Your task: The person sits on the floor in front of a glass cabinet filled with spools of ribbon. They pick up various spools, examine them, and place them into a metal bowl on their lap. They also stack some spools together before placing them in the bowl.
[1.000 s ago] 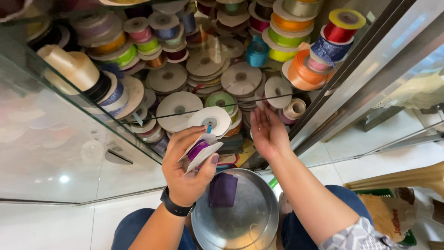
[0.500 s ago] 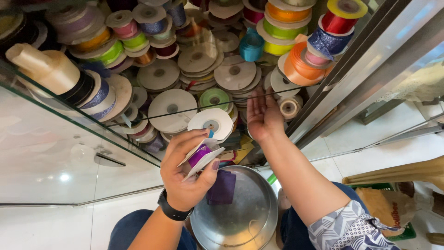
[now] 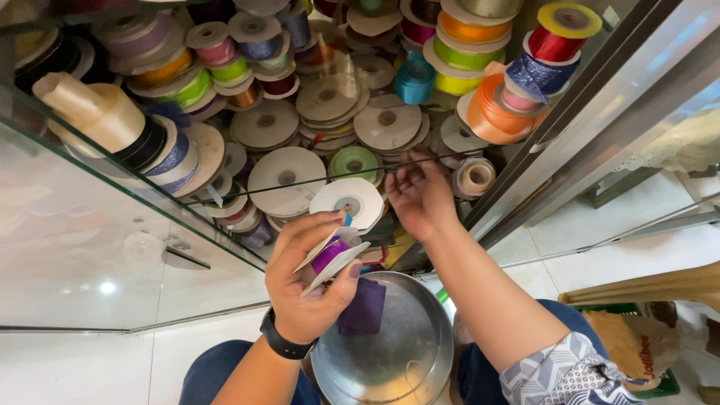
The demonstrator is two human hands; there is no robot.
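Observation:
My left hand [image 3: 304,281] grips a small purple ribbon spool [image 3: 330,255] with white card sides, held just above a round metal bowl [image 3: 409,352] on my lap. A dark purple ribbon piece [image 3: 364,307] lies in the bowl. My right hand [image 3: 420,195] reaches into the glass cabinet with fingers spread and nothing in it, close to a beige ribbon roll [image 3: 475,177] and a green ribbon spool [image 3: 355,161]. A white-sided spool [image 3: 348,201] sits just beyond my left hand.
Several ribbon spools of many colours fill the cabinet shelves, with an orange spool [image 3: 491,112] and a blue roll [image 3: 415,79] at the back. A glass shelf edge [image 3: 135,187] crosses the left. Metal door frames [image 3: 577,112] stand at the right. A toy [image 3: 637,345] lies on the floor.
My right hand has pushed a little farther into the cabinet among the spools. My left hand has stayed over the bowl with the purple spool.

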